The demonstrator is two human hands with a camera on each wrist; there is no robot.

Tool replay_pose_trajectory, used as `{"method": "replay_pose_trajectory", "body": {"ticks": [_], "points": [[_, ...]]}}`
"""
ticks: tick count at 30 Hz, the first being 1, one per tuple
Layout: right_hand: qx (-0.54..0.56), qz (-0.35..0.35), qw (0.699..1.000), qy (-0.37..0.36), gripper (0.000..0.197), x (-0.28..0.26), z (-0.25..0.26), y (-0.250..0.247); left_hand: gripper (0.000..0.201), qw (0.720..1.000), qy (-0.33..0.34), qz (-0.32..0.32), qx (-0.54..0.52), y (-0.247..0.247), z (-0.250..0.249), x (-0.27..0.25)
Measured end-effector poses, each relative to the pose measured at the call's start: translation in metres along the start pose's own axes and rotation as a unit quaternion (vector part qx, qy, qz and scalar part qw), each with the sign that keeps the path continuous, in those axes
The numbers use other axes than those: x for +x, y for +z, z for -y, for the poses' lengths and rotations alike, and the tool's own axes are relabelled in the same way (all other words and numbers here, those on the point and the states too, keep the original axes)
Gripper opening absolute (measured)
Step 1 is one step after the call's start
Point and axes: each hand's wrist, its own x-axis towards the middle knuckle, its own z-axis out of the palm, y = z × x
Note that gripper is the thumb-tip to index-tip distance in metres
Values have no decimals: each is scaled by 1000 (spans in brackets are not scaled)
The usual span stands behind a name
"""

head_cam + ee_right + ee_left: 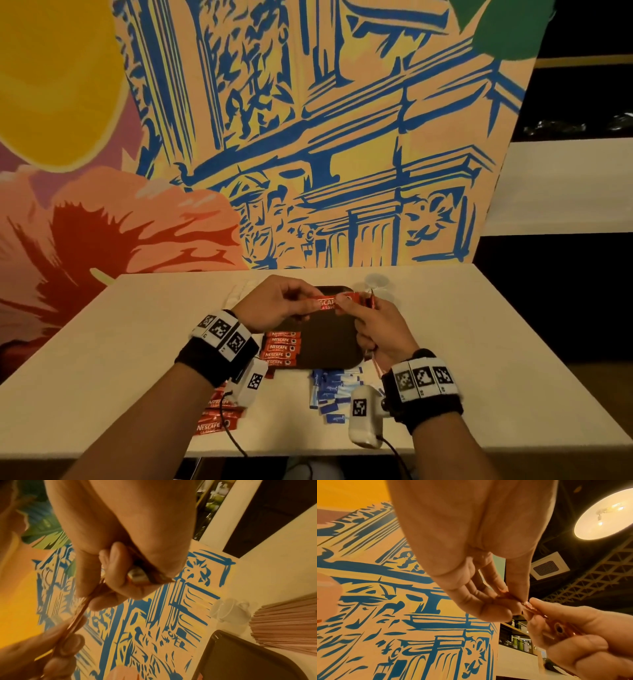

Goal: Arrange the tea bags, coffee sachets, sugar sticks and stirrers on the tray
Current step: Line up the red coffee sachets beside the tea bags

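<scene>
A dark tray lies on the white table, with several red coffee sachets laid in a row along its left side. Above the tray both hands share one red coffee sachet. My left hand pinches its left end and my right hand pinches its right end. The right hand also grips further red sachets in its palm, one end poking out below the wrist. A pile of blue sugar sticks lies just in front of the tray. More red sachets lie at the front left.
A bundle of wooden stirrers lies on the table beyond the tray, beside a clear glass. A painted mural panel stands at the table's far edge. Cables hang from both wrist cameras over the front edge.
</scene>
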Motion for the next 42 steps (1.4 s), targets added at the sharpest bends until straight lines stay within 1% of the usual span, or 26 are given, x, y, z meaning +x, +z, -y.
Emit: {"method": "replay_pose_trajectory", "body": {"ticks": [3,6,10,14,15,18,20,23,26,28,31,33,35,37,39,41,42], "points": [[-4,-8,1000,-8,19,-5,0,-6,21,999,26,-13,25,-2,-7,-3],[5,-22,1000,4,23,-8,-5,-3,26,997,36,-71,-7,-4,-11,-1],[5,-14,1000,21,28,-8,-15,-3,16,990,65,-125,4,-8,-12,2],[1,-37,999,13,22,0,-14,-9,14,988,77,-136,12,-12,-10,2],[3,-31,999,8,23,1,-12,-9,13,987,79,-140,12,-12,-10,2],[-9,10,1000,3,39,4,-4,-6,10,984,83,-157,-7,-11,-9,3],[-27,12,1000,3,40,7,1,-2,11,984,81,-160,-11,-8,-8,4],[-41,-25,999,-7,32,14,4,0,18,988,71,-138,18,-5,-4,3],[-60,-19,998,-6,25,18,5,0,33,986,76,-101,108,-6,2,2],[-63,-5,998,2,22,21,6,-1,33,976,79,-95,176,-8,8,4],[-35,5,999,37,29,29,4,-2,31,973,50,-102,199,-16,17,7],[3,0,997,73,33,34,0,-3,33,968,35,-121,216,-22,26,11],[51,-4,993,104,27,39,-7,-5,35,964,10,-145,223,-29,39,15],[82,1,989,126,18,45,-13,-8,30,962,-20,-155,222,-36,55,20],[59,18,989,138,21,53,-20,-10,21,959,-40,-155,235,-43,75,23],[-18,38,991,124,25,60,-25,-10,18,955,-63,-146,249,-49,94,25],[-61,48,991,113,22,64,-27,-11,18,953,-74,-140,260,-51,103,26]]}}
